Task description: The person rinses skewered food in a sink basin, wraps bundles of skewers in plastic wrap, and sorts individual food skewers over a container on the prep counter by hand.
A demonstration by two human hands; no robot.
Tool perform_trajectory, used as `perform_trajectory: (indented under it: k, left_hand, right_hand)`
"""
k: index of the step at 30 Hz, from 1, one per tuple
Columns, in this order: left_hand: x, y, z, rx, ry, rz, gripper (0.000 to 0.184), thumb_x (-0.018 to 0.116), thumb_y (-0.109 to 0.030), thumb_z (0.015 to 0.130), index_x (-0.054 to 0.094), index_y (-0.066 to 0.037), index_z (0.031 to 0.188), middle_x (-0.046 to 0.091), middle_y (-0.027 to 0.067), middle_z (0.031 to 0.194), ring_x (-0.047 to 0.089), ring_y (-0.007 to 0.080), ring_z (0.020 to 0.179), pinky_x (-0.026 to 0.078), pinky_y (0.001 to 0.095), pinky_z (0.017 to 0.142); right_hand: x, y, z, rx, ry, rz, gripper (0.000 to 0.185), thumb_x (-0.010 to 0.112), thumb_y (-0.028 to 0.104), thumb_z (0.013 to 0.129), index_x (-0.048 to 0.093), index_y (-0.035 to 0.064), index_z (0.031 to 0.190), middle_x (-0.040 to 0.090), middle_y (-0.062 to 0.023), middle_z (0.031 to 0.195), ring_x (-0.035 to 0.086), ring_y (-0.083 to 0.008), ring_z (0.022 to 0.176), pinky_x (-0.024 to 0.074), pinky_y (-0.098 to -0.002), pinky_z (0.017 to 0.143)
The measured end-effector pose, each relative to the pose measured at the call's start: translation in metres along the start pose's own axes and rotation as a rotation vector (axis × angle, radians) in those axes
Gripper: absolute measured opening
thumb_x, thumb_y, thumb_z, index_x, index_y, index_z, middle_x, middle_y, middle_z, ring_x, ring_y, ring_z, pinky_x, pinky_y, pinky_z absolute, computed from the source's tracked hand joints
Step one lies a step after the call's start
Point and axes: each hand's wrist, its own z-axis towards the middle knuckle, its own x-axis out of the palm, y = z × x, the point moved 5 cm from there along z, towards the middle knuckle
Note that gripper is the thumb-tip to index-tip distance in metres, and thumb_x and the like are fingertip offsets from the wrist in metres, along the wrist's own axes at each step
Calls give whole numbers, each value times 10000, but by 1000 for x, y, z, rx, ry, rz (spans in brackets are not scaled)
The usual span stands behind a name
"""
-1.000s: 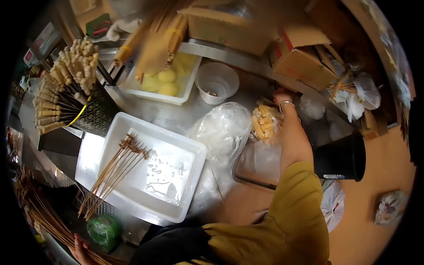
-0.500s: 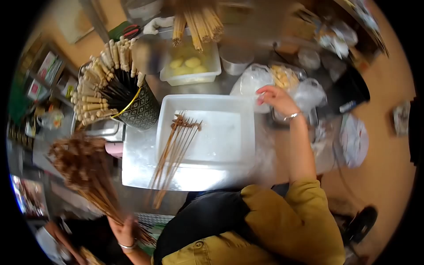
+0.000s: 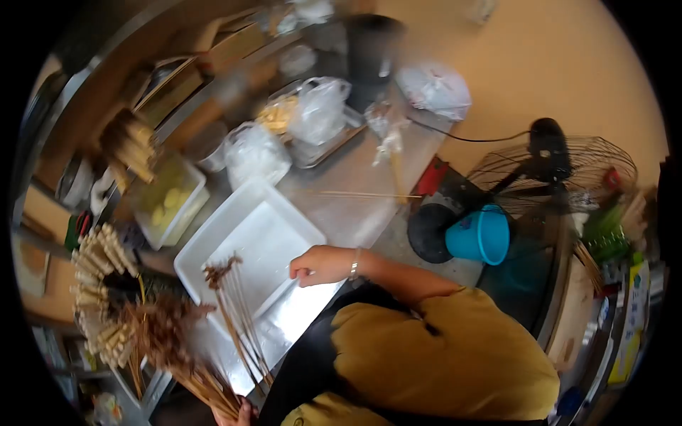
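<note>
My left hand, at the bottom edge, is closed around the bare ends of a thick bundle of skewers with brown food pieces at their tips. The bundle looks blurred. A white plastic tray lies tilted in view before me. Several more skewers with brown pieces at the top rest over its near left corner. My right hand hovers by the tray's right near rim with curled fingers; whatever they hold, if anything, is hidden.
Behind the tray are a white plastic bag and a tub of yellow pieces. Wooden-handled sticks stand at left. A lone thin stick lies on the metal table. To the right are a blue bucket and a fan.
The view has swung to the right, showing the fan and bucket. My right hand has come from near the plastic bags to the tray's near side, its fingers now curled. My left hand keeps the skewer bundle.
</note>
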Motion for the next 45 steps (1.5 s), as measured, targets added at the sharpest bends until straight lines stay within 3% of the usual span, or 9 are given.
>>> perform_trajectory:
  k: [2, 5, 9, 12, 15, 20, 28, 35, 45]
  left_hand:
    - [4, 12, 24, 179, 66, -62, 465, 626, 10, 777, 382, -6, 1172, 550, 79, 794, 543, 147, 622, 474, 247, 524]
    - [33, -5, 34, 110, 158, -169, 441, 630, 8, 768, 406, 0, 1147, 555, 89, 835, 548, 146, 627, 483, 249, 544]
    - [78, -15, 52, 56, 320, -352, 420, 630, -8, 774, 420, 12, 1137, 563, 93, 858, 567, 146, 676, 494, 257, 592]
    - [95, -20, 71, 14, 480, -438, 426, 632, -28, 788, 419, 1, 1156, 566, 95, 857, 574, 149, 739, 499, 261, 633]
    - [114, -29, 79, 7, 436, -406, 403, 644, -70, 779, 441, 2, 1119, 577, 117, 837, 578, 155, 661, 495, 257, 628]
    - [130, -23, 94, -15, 449, -349, 384, 646, -90, 789, 462, 18, 1108, 598, 119, 853, 607, 162, 699, 503, 260, 659]
    - [148, -25, 98, -50, 430, -377, 454, 653, -127, 783, 453, 19, 1164, 608, 147, 946, 622, 184, 733, 510, 278, 682]
    - [149, -27, 93, -20, 402, -399, 502, 634, -143, 789, 427, 32, 1212, 604, 158, 977, 625, 204, 748, 519, 308, 699]
    - [137, -25, 79, -8, 308, -382, 471, 627, -70, 786, 427, 24, 1203, 611, 159, 964, 624, 184, 725, 522, 289, 678]
  right_hand:
    - [4, 6, -3, -38, 77, -34, 242, 599, 174, 781, 595, 22, 969, 624, -68, 806, 575, -190, 750, 454, -301, 684]
    - [14, 14, -1, -62, 281, 0, 271, 589, 176, 832, 565, 14, 1047, 634, -88, 886, 596, -174, 834, 461, -280, 798]
    - [23, 28, 20, -46, 514, 239, 278, 594, 169, 853, 560, 3, 1074, 625, -59, 906, 581, -121, 855, 460, -260, 798]
    - [30, 37, 38, -29, 480, 429, 299, 588, 166, 877, 539, -6, 1117, 610, -64, 975, 574, -117, 932, 452, -248, 849]
    - [27, 44, 56, -44, 403, 869, 340, 606, 215, 874, 527, -6, 1120, 601, -77, 997, 583, -151, 958, 472, -267, 837]
    - [28, 20, 72, 94, 328, 938, 300, 618, 278, 865, 547, 15, 992, 598, -65, 917, 587, -129, 836, 502, -263, 734]
    - [20, 11, 69, 123, 285, 1061, 139, 526, 131, 884, 543, 27, 974, 576, -37, 878, 563, -114, 780, 489, -256, 712]
    - [17, 22, 56, 102, 226, 1106, 181, 443, 88, 836, 539, -1, 960, 575, -54, 887, 554, -110, 741, 480, -248, 669]
    - [46, 29, 60, 199, 152, 1208, 93, 531, 68, 817, 484, 48, 894, 540, -18, 750, 514, -80, 604, 438, -231, 529]
